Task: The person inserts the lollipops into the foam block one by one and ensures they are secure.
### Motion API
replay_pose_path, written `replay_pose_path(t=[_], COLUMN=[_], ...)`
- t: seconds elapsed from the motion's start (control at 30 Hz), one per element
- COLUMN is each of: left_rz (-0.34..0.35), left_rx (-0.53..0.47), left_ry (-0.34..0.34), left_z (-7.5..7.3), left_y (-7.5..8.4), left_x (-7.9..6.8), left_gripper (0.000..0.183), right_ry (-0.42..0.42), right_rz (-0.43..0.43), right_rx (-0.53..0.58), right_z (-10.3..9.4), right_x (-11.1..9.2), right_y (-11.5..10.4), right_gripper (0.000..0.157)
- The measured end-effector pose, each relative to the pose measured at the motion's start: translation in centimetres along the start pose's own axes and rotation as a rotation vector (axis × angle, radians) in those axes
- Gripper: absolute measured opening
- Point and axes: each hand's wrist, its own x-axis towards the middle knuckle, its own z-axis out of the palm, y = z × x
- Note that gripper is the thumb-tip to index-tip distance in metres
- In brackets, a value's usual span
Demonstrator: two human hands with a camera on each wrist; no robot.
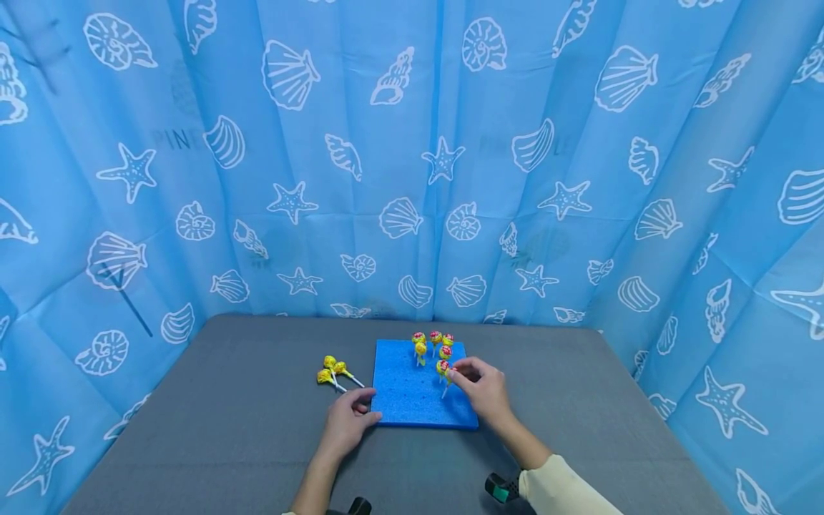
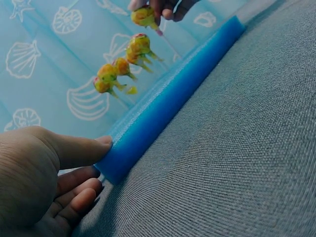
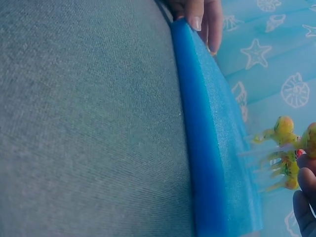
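A blue foam board (image 1: pixel 408 397) lies flat on the table. Several lollipops (image 1: pixel 435 337) with yellow and red wrappers stand in its far right part, sticks down. Over the right side of the board, my right hand (image 1: pixel 486 392) pinches another lollipop (image 2: pixel 143 17) by its wrapped head, its stick slanting down toward the foam. My left hand (image 1: pixel 346 427) holds the near left corner, thumb (image 2: pixel 81 149) pressed along the board's edge and the other fingers bent beside it. Left of the board, 3 yellow lollipops (image 1: pixel 325 376) lie in a loose bunch, sticks pointing toward it.
Grey cloth covers the table (image 1: pixel 257 429). Behind and around it hangs a blue curtain (image 1: pixel 399 179) printed with white shells and starfish. A dark wrist camera (image 1: pixel 502 488) sits by the right sleeve.
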Motion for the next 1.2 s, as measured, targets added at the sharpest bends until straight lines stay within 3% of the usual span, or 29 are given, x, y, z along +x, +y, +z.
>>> replay_pose_path(t=[0.77,1.2], left_rz=[-0.005,-0.018], left_rx=[-0.004,-0.008], left_ry=[0.008,0.000], left_z=[-0.03,0.06], left_y=[0.06,0.00], left_x=[-0.02,0.01], left_gripper=[0.038,0.038], right_ry=[-0.023,-0.128], right_rz=[-0.036,-0.030], right_rx=[-0.057,-0.117], right_z=[0.87,0.55], right_x=[0.31,0.55], right_y=[0.69,0.72], right_gripper=[0.015,0.014])
